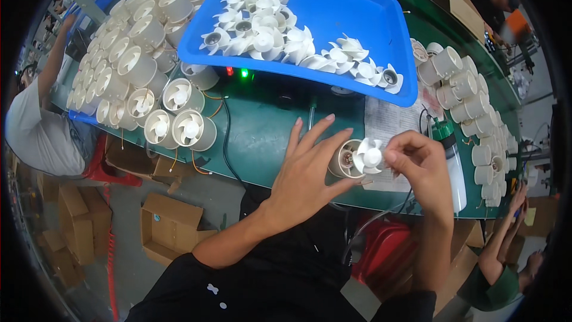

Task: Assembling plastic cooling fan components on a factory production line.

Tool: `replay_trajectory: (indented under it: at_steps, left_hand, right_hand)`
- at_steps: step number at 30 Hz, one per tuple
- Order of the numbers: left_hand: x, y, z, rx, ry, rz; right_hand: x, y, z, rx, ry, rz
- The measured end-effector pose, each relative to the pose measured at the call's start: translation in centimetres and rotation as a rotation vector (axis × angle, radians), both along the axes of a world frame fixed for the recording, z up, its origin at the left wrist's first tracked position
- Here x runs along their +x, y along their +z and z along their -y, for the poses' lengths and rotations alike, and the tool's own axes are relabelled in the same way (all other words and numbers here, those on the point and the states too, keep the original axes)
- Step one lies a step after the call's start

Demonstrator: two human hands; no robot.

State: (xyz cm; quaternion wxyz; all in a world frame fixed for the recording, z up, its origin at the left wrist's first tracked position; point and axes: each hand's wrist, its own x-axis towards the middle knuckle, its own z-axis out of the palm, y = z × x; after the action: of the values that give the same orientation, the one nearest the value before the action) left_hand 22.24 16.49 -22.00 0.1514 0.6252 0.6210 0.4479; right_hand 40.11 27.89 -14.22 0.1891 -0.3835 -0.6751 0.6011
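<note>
My left hand [298,186] has its fingers spread, the thumb and index finger bracketing a white cylindrical fan housing [333,164] that stands on the table. Brown and metallic parts show inside the housing's open mouth. Between thumb and fingertips of my right hand [422,164] is a white fan impeller [370,156], pinched at its right edge. It overlaps the housing's right side from this view; whether the two touch, I cannot tell. Beyond both hands, a blue tray [351,9] carries many loose white impellers [262,39].
Housings with impellers fitted [189,128] crowd the table's left; more white housings [468,89] are stacked at right. Beside my right hand stands a bottle with a green cap [442,130]. A black cable [227,143] crosses the green table [262,125]. Other people work at both sides.
</note>
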Motion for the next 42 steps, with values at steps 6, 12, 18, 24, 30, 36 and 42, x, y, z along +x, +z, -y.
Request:
replay_trajectory:
  at_steps: [6,12,18,24,30,36,42]
  left_hand:
    - [0.0,-0.2,0.0,0.022,-0.037,-0.063]
    - [0.2,0.1,0.3,-0.001,0.032,-0.033]
    - [0.2,0.0,0.1,0.01,-0.013,-0.038]
    - [0.0,-0.1,0.0,0.004,-0.028,-0.066]
    - [0.1,0.1,0.2,-0.001,-0.029,-0.061]
    - [0.0,0.0,0.2,-0.006,-0.027,-0.051]
    - [0.1,-0.3,0.2,0.004,-0.024,-0.089]
  right_hand:
    - [-1.7,-1.0,0.7,0.087,0.031,0.159]
    - [-1.7,1.2,1.0,0.358,-0.069,0.118]
    - [-1.6,1.6,1.8,0.506,0.181,0.181]
    - [-1.6,7.2,2.0,0.49,0.209,0.073]
    - [-1.4,4.3,1.3,0.353,0.229,0.184]
    - [-2.4,2.2,2.0,0.615,0.214,0.323]
    - [-2.0,5.0,2.0,0.642,0.045,0.165]
